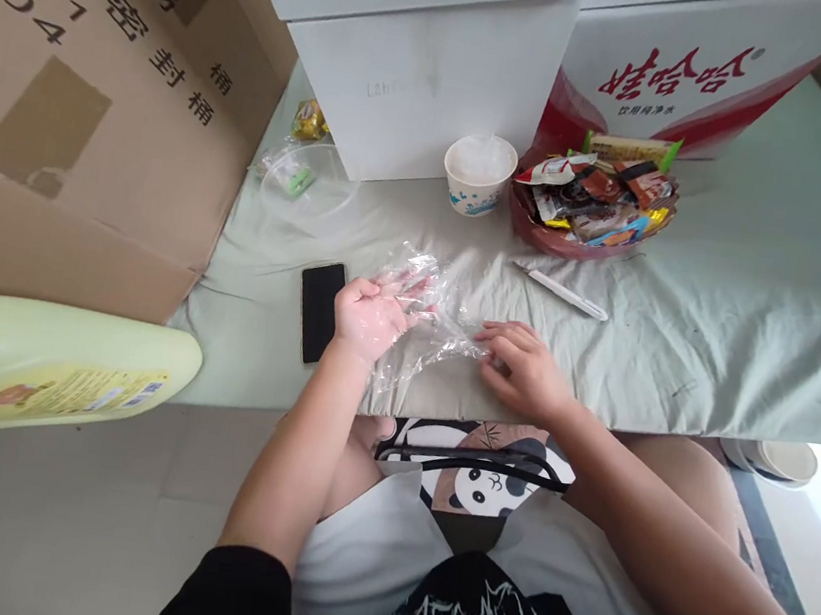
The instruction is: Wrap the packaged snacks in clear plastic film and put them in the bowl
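Observation:
A sheet of clear, crinkled plastic film [423, 360] stretches between my two hands over the cloth-covered table. My left hand [377, 313] is palm up with its fingers spread, and the film lies over and around them. On the other side, my right hand [524, 368] pinches the film's edge between bent fingers and thumb. A black phone [319, 311] lies just left of my left hand. Beyond my right hand rests a white pen-like tool [564, 292], perhaps a utility knife.
Behind stand a paper cup [477, 175], a basket [534, 228] of wrapped snacks, and white cartons [439, 89]. A clear plastic tub [309, 188] sits back left, beside a big cardboard box [99, 146]. A pale green bottle [55, 362] is at far left. The table's front edge runs above my lap.

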`<state>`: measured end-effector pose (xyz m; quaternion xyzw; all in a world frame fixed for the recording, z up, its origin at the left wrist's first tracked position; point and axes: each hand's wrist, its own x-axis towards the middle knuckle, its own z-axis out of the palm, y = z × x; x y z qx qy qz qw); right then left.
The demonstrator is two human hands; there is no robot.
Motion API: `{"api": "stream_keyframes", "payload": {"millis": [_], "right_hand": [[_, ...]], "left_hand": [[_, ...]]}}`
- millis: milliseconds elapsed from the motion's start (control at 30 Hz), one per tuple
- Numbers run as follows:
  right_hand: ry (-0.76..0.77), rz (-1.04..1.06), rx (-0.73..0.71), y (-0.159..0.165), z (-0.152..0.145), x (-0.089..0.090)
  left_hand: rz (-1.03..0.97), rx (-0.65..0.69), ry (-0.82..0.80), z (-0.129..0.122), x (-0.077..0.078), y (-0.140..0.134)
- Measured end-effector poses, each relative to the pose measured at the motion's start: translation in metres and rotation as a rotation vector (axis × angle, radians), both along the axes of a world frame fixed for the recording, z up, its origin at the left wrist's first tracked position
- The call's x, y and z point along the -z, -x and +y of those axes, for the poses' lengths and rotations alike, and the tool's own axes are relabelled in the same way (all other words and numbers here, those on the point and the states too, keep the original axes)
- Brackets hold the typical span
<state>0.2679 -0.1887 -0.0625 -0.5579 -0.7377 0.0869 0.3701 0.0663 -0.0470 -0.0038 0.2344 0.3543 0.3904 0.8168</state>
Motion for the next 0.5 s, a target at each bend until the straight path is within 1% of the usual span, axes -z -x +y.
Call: {"api": "stream_keyframes", "payload": {"millis": [100,167,233,267,333,400,433,467,500], "right_hand": [[-0.078,0.066,0.182,-0.015,-0.001,-0.007],[-0.094,0.116,0.313,-0.021,-0.005,-0.013],[-0.158,0.153,0.424,-0.023,-0.011,-0.021],[-0.215,0.162,0.461,-0.024,-0.015,-0.026],[-0.374,0.157,0.467,-0.023,-0.023,-0.035],[-0.518,0.129,0.399,-0.021,-0.029,-0.04],[-0.553,0.121,0.353,-0.02,-0.031,-0.04],[-0.541,0.124,0.318,-0.019,-0.032,-0.038],[-0.479,0.145,0.298,-0.017,-0.032,-0.035]], "left_hand": [[0.236,-0.074,0.009,0.012,-0.001,0.007],[0.374,-0.121,-0.029,0.015,-0.002,0.01],[0.436,-0.131,-0.106,0.012,-0.003,0.013],[0.432,-0.124,-0.156,0.009,-0.004,0.013],[0.374,-0.113,-0.265,0.001,-0.007,0.015],[0.285,-0.129,-0.367,-0.003,-0.009,0.016],[0.255,-0.139,-0.403,-0.004,-0.009,0.017],[0.251,-0.14,-0.425,-0.003,-0.007,0.017],[0.282,-0.133,-0.43,0.0,-0.005,0.018]]}}
